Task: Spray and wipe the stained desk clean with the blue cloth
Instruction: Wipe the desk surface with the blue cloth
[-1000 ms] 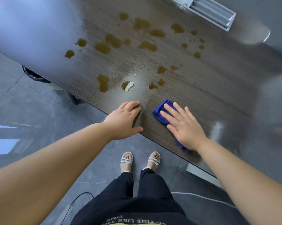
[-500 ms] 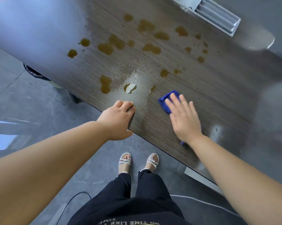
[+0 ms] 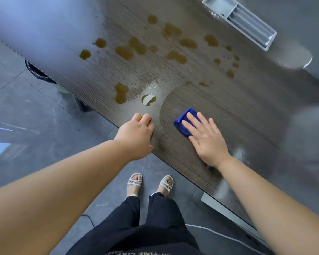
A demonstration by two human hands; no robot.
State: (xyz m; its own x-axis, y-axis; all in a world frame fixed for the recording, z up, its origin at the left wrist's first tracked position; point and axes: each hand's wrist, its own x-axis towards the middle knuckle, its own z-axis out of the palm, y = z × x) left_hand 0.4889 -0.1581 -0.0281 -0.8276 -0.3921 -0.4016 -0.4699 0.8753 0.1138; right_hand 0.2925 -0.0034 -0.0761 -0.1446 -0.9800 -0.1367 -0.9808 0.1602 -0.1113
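Right hand (image 3: 208, 142) lies flat, fingers spread, pressing the blue cloth (image 3: 183, 119) onto the desk (image 3: 237, 111) near its front edge — open palm, probably to spread pressure for wiping; nothing gripped. Left hand (image 3: 136, 133) is loosely curled at the desk edge, likely bracing; whether it holds anything, I can't tell. A swept, cleaner-looking arc sits just beyond the cloth. One cloth, two hands. Brown stains (image 3: 175, 57) remain — roughly twenty, mostly at the far side, a few beside the wet patch (image 3: 151, 89). No spray bottle visible.
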